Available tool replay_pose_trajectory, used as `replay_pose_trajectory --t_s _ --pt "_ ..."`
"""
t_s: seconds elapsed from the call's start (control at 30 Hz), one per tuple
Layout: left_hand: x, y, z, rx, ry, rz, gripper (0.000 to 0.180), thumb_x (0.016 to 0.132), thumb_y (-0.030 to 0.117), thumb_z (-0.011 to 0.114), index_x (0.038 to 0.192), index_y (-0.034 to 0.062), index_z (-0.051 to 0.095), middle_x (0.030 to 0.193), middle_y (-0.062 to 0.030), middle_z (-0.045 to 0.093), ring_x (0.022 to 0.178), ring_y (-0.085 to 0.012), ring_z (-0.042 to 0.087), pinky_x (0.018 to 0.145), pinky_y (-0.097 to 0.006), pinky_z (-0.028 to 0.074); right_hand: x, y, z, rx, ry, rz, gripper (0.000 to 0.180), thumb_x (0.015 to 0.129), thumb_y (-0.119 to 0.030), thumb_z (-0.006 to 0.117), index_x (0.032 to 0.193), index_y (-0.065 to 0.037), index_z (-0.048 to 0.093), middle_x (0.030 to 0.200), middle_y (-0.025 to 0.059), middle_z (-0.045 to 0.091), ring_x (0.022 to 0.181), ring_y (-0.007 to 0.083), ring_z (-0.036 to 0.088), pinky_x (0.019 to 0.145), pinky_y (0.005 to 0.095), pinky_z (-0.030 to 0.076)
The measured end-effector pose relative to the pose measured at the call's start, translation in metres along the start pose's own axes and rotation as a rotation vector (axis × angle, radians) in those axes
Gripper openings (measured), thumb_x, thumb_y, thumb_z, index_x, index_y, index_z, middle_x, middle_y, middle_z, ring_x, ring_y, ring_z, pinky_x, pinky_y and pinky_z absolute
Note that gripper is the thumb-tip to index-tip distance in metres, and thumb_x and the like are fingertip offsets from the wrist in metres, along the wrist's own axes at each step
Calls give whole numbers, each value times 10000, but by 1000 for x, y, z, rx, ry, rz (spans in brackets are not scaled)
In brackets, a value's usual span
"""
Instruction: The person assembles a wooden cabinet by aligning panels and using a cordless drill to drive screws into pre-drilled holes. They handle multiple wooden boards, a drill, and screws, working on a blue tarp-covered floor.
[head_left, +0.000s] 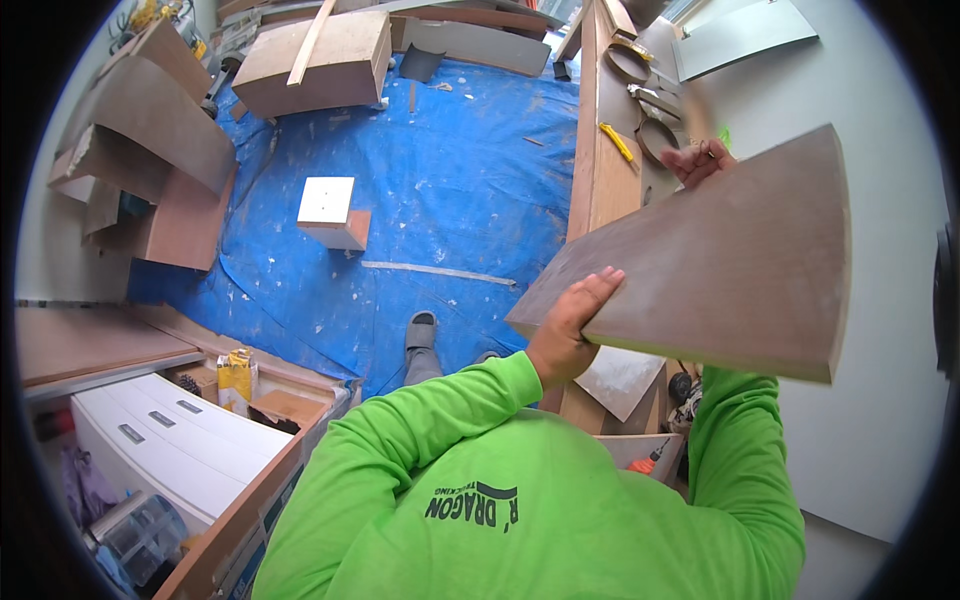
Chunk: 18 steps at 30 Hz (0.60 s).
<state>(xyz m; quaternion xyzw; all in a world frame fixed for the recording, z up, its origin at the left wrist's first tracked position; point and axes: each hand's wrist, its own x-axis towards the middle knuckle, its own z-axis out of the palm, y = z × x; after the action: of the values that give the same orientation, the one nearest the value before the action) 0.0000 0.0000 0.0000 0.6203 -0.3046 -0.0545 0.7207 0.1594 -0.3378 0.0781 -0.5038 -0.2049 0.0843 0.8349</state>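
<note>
A broad grey-brown wooden panel point(720, 260) with a pale edge is held up, tilted, in front of me on the right. My left hand point(573, 325) grips its near-left edge, with fingers flat across the face. At the panel's far edge shows my right hand point(700, 162), its fingers curled; the palm and the rest of it are hidden behind the panel, and the forearm passes underneath. Just beyond that hand, on the workbench point(612, 190), lie a yellow utility knife point(617, 143) and a dark ring-shaped roll point(640, 122).
Blue sheeting point(450, 180) covers the floor, with a small white-topped box point(327, 200) on it. Wooden cabinet pieces stand left point(160, 130), and a wooden box point(320, 65) at the back. A white drawer unit point(180, 430) is at lower left. An orange-handled tool point(643, 465) lies near my right side.
</note>
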Motion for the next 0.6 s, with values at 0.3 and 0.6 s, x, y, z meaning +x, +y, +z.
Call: replay_pose_trajectory --t_s 0.3,0.6 --pt "54 61 -68 120 89 129 631 845 -49 696 1440 86 534 1242 -151 668 1108 -224 654 958 -310 496 74 -54 58 58 122 -33 268 1067 -223 431 876 -108 580 719 52 612 735 233 634 799 391 501" --pt "123 134 -166 283 -86 356 575 849 -59 678 1393 104 588 1256 -120 685 1111 -207 665 971 -325 512 102 -103 170 -333 283 -133 83 964 -118 598 919 -64 552 891 95 608 967 239 636 997 427 533"
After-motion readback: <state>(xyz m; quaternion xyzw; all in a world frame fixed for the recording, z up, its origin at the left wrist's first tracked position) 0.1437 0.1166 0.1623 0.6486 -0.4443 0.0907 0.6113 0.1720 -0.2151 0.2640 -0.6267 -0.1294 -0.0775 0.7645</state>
